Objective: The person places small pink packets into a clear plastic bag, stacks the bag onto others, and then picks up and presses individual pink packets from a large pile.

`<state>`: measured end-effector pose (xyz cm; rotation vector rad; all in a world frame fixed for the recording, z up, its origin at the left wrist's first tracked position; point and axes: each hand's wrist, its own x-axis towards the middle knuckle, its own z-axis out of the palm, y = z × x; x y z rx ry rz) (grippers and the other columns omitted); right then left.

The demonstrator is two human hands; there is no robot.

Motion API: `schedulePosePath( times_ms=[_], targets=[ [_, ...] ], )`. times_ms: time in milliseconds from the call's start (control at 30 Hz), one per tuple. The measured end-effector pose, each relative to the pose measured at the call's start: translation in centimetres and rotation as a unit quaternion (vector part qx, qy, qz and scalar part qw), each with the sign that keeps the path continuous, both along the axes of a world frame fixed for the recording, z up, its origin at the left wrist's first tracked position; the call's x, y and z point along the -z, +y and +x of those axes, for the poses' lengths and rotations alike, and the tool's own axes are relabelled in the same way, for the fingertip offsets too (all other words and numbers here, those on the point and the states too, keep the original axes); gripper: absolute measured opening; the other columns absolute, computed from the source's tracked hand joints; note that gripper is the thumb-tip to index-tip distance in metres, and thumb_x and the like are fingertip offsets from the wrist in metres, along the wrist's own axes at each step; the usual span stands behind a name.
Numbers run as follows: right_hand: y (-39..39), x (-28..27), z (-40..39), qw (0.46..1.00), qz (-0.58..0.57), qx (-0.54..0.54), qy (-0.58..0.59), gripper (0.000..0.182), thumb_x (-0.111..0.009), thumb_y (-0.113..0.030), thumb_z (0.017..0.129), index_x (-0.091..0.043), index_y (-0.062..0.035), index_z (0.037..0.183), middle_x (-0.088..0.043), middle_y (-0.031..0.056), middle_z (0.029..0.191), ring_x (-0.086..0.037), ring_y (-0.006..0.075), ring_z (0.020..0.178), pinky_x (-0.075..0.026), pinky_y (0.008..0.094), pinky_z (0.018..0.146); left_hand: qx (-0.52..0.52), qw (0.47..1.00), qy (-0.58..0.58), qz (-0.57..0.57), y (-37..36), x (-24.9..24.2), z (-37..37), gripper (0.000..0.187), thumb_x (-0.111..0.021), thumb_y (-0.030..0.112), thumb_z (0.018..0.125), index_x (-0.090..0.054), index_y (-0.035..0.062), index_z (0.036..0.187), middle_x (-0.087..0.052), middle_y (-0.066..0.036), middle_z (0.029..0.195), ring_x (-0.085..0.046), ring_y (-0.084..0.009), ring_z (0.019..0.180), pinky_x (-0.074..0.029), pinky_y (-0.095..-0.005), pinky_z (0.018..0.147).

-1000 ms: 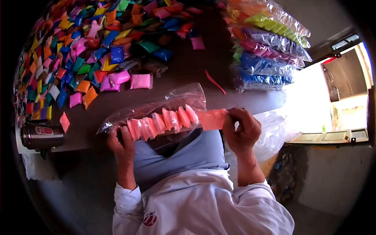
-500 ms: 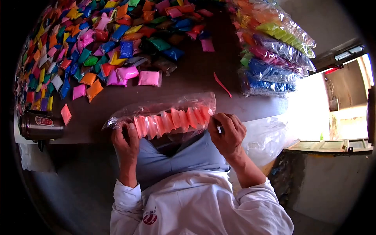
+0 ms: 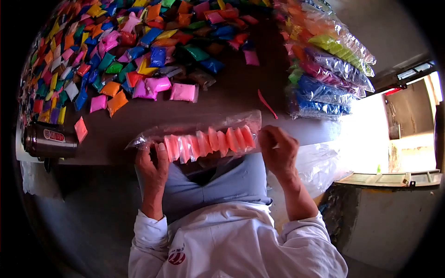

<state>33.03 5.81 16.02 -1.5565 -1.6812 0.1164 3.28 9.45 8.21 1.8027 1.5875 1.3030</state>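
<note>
A long clear plastic bag lies along the table's near edge, above my lap. Inside it a row of several salmon-pink packets stands side by side. My left hand grips the bag's left end between thumb and fingers. At the right end, my right hand has its fingers curled together beside the bag's edge. Whether those fingertips still pinch the plastic is hidden.
Many small coloured packets cover the table's left and back. Filled bags are stacked at the right. A thin red strip, a metal cup and a loose salmon packet lie near the front.
My right hand has shifted a little to the right, from overlapping the bag's right end to just beside its edge. My left hand keeps its hold. The whole view has moved slightly.
</note>
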Motion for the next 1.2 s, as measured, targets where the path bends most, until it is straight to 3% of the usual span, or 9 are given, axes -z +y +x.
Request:
schedulePosePath(
  times_ms=[233, 533, 600, 700, 733, 767, 1033, 1067, 1200],
  targets=[
    [-1.0, -3.3, 0.1, 0.995, 0.017, 0.034, 0.093, 0.005, -0.061, 0.002, 0.079, -0.063, 0.0001, 0.083, -0.061, 0.008, 0.068, -0.061, 0.016, 0.059, -0.047, 0.0271, 0.057, 0.016, 0.999, -0.005, 0.032, 0.2, 2.7, 0.0, 0.012, -0.058, 0.015, 0.088, -0.058, 0.0026, 0.091, -0.059, -0.015, 0.08, -0.06, -0.0308, 0.069, -0.049, -0.0391, 0.062],
    [7.0, -12.2, -14.9, 0.906, -0.019, -0.393, -0.153, 0.024, -0.067, -0.006, 0.077, -0.064, -0.0019, 0.101, -0.066, 0.0144, 0.092, -0.065, 0.0301, 0.078, -0.053, 0.037, 0.066, -0.012, 0.983, -0.012, 0.182, 1.0, 0.1, 0.5, 0.017, -0.064, 0.018, 0.083, -0.059, 0.0037, 0.088, -0.061, -0.015, 0.084, -0.059, -0.0339, 0.074, -0.049, -0.0411, 0.067],
    [8.5, -12.7, -19.8, 0.841, -0.062, -0.495, -0.211, 0.008, -0.064, -0.008, 0.076, -0.062, -0.0033, 0.083, -0.064, 0.0115, 0.089, -0.064, 0.0302, 0.078, -0.051, 0.0389, 0.064, -0.064, 0.975, -0.005, 0.211, 1.2, -2.1, 1.8, 0.017, -0.065, 0.019, 0.082, -0.058, 0.0048, 0.09, -0.06, -0.015, 0.083, -0.059, -0.0338, 0.074, -0.049, -0.041, 0.068],
    [12.5, -11.6, -27.6, 0.803, -0.122, -0.499, -0.302, 0.017, -0.063, -0.012, 0.078, -0.066, -0.0013, 0.091, -0.066, 0.0188, 0.095, -0.066, 0.0347, 0.088, -0.054, 0.0434, 0.071, -0.158, 0.952, 0.006, 0.263, 0.9, -2.7, 1.9, 0.02, -0.067, 0.019, 0.081, -0.058, 0.0069, 0.094, -0.059, -0.013, 0.081, -0.058, -0.0336, 0.075, -0.049, -0.0406, 0.068],
    [13.6, -10.8, -29.6, 0.782, -0.152, -0.496, -0.346, 0.022, -0.063, -0.014, 0.079, -0.068, -0.0003, 0.095, -0.067, 0.0225, 0.098, -0.067, 0.037, 0.092, -0.055, 0.0456, 0.075, -0.064, 0.979, -0.002, 0.192, 0.8, -0.8, 1.1, 0.022, -0.067, 0.02, 0.081, -0.058, 0.0072, 0.097, -0.059, -0.013, 0.083, -0.059, -0.0341, 0.077, -0.049, -0.0408, 0.07],
    [14.7, -9.4, -31.5, 0.786, -0.13, -0.499, -0.341, 0.021, -0.062, -0.015, 0.08, -0.069, -0.0005, 0.094, -0.067, 0.0221, 0.098, -0.067, 0.037, 0.092, -0.055, 0.0456, 0.075, 0.031, 0.993, -0.009, 0.117, 0.7, 0.4, 0.4, 0.024, -0.067, 0.021, 0.082, -0.058, 0.0075, 0.1, -0.06, -0.014, 0.085, -0.059, -0.0346, 0.079, -0.049, -0.041, 0.071],
    [18.4, -0.8, -40.2, 0.837, 0.005, -0.493, -0.238, 0.02, -0.059, -0.018, 0.083, -0.071, -0.0025, 0.085, -0.068, 0.0197, 0.091, -0.068, 0.0368, 0.089, -0.056, 0.0459, 0.075, 0.008, 0.987, 0.043, 0.152, 0.9, 2.3, 0.9, 0.04, -0.067, 0.027, 0.078, -0.06, 0.0065, 0.112, -0.065, -0.015, 0.099, -0.061, -0.0387, 0.089, -0.05, -0.0462, 0.076],
    [18.0, -0.6, -40.6, 0.853, -0.026, -0.463, -0.239, 0.022, -0.057, -0.021, 0.086, -0.071, -0.0037, 0.091, -0.068, 0.0182, 0.096, -0.067, 0.0362, 0.092, -0.055, 0.047, 0.078, 0.056, 0.996, 0.064, 0.026, 0.3, 2.5, 1.0, 0.045, -0.065, 0.031, 0.081, -0.058, 0.0078, 0.118, -0.063, -0.015, 0.112, -0.059, -0.0358, 0.103, -0.048, -0.0447, 0.086],
    [17.7, 2.7, -40.5, 0.871, -0.058, -0.398, -0.281, 0.031, -0.051, -0.022, 0.088, -0.056, -0.0045, 0.113, -0.06, 0.0124, 0.113, -0.06, 0.0293, 0.099, -0.05, 0.0423, 0.084, 0.038, 0.979, 0.158, 0.121, 0.0, 4.2, 1.6, 0.044, -0.055, 0.033, 0.09, -0.052, 0.009, 0.127, -0.057, -0.01, 0.127, -0.052, -0.0292, 0.117, -0.041, -0.041, 0.099]
  ],
)
